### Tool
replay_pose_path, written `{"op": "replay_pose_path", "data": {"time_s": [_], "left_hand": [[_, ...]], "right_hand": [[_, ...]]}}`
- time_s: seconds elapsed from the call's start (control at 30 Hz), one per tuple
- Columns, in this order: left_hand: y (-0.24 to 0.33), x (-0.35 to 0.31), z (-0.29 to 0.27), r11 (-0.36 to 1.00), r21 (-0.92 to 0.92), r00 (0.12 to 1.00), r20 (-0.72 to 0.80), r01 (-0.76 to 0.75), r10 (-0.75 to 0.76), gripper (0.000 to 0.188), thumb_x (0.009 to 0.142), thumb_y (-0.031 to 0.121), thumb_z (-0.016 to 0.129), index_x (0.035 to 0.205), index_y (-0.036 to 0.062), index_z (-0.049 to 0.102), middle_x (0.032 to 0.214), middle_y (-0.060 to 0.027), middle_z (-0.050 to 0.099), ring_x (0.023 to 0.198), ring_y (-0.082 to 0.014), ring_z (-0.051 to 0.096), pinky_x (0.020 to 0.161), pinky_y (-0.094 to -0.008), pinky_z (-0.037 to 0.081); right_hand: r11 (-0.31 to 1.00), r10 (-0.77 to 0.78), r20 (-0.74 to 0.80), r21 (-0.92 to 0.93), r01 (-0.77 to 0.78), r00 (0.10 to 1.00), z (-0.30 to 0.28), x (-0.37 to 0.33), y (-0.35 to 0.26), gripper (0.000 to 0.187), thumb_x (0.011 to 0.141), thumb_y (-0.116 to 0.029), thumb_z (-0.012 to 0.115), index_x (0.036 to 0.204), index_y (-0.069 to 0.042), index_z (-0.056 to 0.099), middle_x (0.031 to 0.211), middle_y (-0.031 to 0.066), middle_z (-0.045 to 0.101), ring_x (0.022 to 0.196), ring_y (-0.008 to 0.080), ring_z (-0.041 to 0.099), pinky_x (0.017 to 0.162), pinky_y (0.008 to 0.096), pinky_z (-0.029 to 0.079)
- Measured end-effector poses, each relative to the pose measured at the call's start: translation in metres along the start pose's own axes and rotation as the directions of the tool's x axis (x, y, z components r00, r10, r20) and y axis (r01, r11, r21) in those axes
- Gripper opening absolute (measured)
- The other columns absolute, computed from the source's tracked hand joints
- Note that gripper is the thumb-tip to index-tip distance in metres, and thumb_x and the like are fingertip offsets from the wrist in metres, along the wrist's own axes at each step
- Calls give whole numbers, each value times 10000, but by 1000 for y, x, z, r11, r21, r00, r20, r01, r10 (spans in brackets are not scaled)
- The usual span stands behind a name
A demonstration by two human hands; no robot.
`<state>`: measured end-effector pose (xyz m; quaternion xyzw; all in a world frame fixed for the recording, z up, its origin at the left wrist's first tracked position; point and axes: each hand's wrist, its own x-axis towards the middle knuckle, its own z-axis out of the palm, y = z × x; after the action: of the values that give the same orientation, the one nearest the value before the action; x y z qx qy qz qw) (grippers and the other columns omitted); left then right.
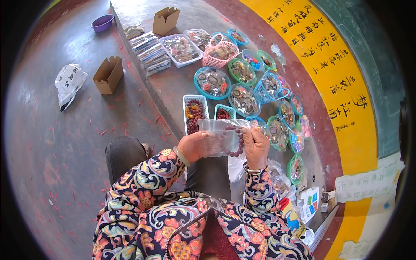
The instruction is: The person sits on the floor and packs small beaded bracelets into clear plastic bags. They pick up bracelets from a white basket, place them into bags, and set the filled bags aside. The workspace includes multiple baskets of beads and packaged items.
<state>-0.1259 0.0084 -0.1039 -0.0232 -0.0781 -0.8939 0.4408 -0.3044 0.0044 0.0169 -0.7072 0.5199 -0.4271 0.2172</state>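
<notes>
My left hand pinches the left edge of a clear plastic bag, held up above my knees. In my right hand a dark red bead bracelet is gripped between thumb and fingers at the bag's right side. Part of the bracelet shows hazily through the plastic; how much of it lies inside, I cannot tell. Just beyond the bag stands a white basket of red and amber beaded pieces. A small teal basket of red beads sits beside it.
Several round baskets of bagged trinkets, including a blue one, spread ahead and right. A pink handled basket, a white tray and flat packets lie farther off. On the lower floor left are a cardboard box, white bag and purple basin.
</notes>
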Motion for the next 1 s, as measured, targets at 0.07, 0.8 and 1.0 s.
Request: {"op": "replay_pose_path", "data": {"time_s": [0.07,0.8,1.0], "left_hand": [[-2,-1,8,1000,-11,1000,-21,5,-5,401,836,246,519,1139,-17,493,1098,-149,556,1044,-280,524,932,-432,386],[-1,1,10,984,82,974,-154,-157,168,336,820,134,558,1133,35,482,1048,-119,572,992,-269,563,888,-438,444],[0,1,9,972,172,969,-156,-162,189,324,814,121,567,1112,21,491,1031,-123,580,959,-273,579,869,-446,459]], "right_hand": [[999,-41,14,-4,41,999,1,3,-16,231,835,-129,614,690,25,522,554,10,412,507,89,330,456,252,294],[991,74,9,112,-75,997,1,10,-43,157,827,-125,631,814,31,613,639,-62,476,571,20,352,483,185,293],[972,169,-63,177,-156,984,-3,9,-25,142,822,-113,635,850,26,634,670,-65,512,590,15,370,502,172,303]]}}
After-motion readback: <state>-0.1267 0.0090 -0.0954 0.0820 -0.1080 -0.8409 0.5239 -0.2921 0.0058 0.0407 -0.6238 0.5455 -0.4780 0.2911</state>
